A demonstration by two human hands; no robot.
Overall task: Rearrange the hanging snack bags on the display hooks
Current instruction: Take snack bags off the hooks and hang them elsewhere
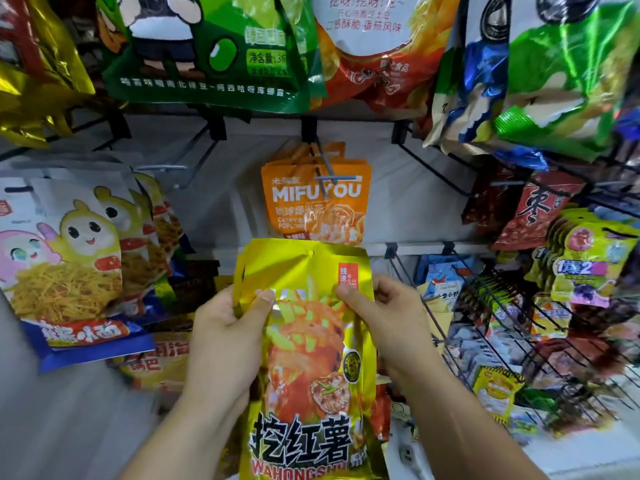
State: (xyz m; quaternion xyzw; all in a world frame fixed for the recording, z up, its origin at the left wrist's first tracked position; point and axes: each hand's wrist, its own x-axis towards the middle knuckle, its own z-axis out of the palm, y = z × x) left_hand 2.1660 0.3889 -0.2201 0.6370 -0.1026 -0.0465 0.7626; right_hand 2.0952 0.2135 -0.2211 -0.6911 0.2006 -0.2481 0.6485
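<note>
A stack of yellow foil snack bags [311,358] marked WAHONGSHU is held up in the middle of the view, off any hook. My left hand [225,327] grips its upper left edge, thumb on the front. My right hand [384,317] pinches the upper right part, thumb on the front. The small hanging hole near the top of the front bag shows. Just above hang orange MIFUYOU bags [315,202] on a metal display hook [332,168].
White noodle snack bags [69,251] hang at the left on a hook. Green bags [207,46] and orange-red bags [367,50] hang above. Dark red bags [530,209] and small yellow packs [588,261] fill wire hooks at the right. A bare hook [433,174] sticks out right of centre.
</note>
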